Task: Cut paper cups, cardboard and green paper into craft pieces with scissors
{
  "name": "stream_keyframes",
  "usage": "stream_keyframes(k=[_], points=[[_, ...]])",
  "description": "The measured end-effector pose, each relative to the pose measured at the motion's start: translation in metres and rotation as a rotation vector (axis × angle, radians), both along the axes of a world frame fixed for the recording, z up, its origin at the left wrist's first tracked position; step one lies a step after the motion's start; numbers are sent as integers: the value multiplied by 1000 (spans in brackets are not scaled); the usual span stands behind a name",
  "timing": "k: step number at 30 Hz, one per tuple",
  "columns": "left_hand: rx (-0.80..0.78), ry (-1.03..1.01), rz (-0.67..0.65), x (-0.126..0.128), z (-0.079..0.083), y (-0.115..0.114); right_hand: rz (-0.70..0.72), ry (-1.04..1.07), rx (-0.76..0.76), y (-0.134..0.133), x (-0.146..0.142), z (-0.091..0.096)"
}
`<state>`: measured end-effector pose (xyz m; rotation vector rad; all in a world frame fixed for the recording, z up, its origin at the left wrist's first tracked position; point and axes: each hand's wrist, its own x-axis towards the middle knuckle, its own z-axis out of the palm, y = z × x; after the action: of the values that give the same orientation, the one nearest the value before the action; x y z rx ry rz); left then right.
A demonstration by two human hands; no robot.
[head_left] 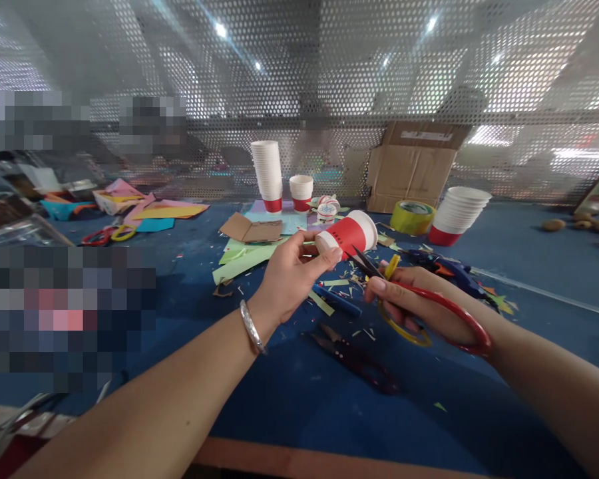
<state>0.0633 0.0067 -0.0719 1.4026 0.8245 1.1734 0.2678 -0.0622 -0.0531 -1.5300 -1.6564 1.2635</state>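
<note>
My left hand [299,269] grips a red and white paper cup [350,234] by its base end. The cup lies tilted on its side in the air, its rim turned to the right. In my right hand [404,299] is a pair of scissors [459,316] with red and yellow handles. Their dark blades are slightly parted, with the tips at the cup's lower side; whether they have cut into it I cannot tell. A second, dark-handled pair of scissors [354,362] rests on the blue table [279,412] below my hands.
Behind the cup stand a tall cup stack [267,173] and a short one [301,193]. To the right are yellow tape [413,217], another cup stack [459,214], a cardboard box [412,169] and a glue gun [449,269]. Paper scraps [332,283] and coloured sheets [170,209] lie about.
</note>
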Motion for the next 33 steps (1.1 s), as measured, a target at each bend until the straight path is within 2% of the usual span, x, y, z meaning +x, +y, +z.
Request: stream_keyframes(k=[3, 7, 13, 17, 20, 24, 27, 30, 33], points=[[-12, 9, 15, 0, -2, 0, -8, -3, -33, -1, -2, 0], [71, 101, 51, -1, -3, -1, -17, 5, -36, -3, -3, 0], [77, 130, 35, -1, -4, 2, -30, -40, -36, -5, -5, 2], [185, 164, 93, -1, -3, -1, -30, -32, -43, -4, -6, 2], [224, 172, 44, 2, -1, -8, -39, -34, -40, -4, -7, 2], [107, 75, -71, 9, 1, -17, -51, 4, 0, -4, -7, 7], [6, 14, -47, 12, 0, -18, -62, -2, 16, -4, -8, 9], [-11, 18, -12, 14, -3, -16, -49, -44, 67, -4, -9, 8], [-55, 28, -33, 15, -4, -14, -37, -78, 89, -4, -9, 6]])
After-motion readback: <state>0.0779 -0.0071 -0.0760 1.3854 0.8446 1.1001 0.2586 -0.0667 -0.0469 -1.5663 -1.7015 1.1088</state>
